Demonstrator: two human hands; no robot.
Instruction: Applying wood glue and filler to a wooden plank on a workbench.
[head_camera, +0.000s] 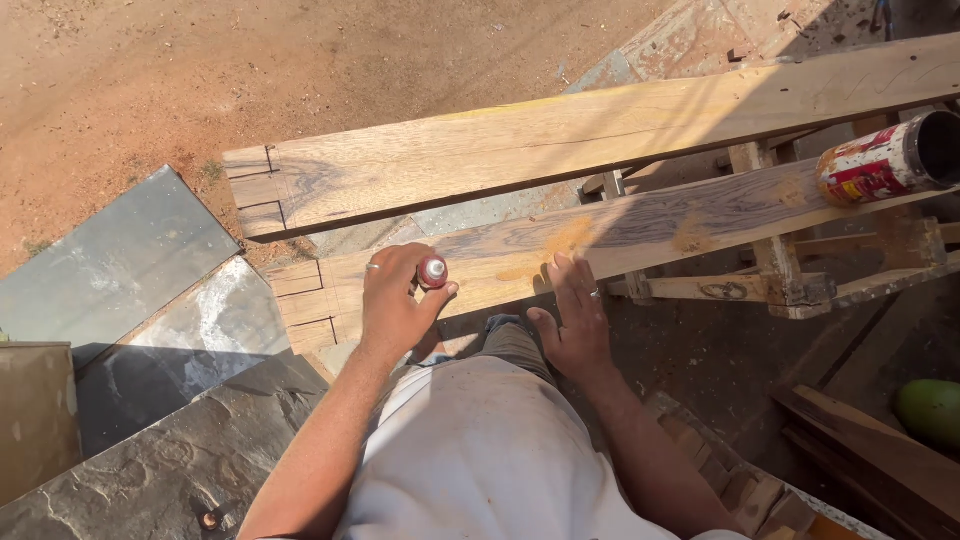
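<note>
1. Left hand (393, 300): closed around a small red bottle (432, 271) with a white cap, held against the near plank (640, 235).
2. Right hand (572, 318): open, fingers spread flat on the same plank.
3. Red-labelled can (885, 160): lying on its side at the plank's far end; contents cannot be told.

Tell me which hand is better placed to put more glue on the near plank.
Left, most likely. The left hand already grips the small red bottle over the near plank, beside the orange smears. The right hand is open, resting flat on the plank's edge, holding nothing.
</note>
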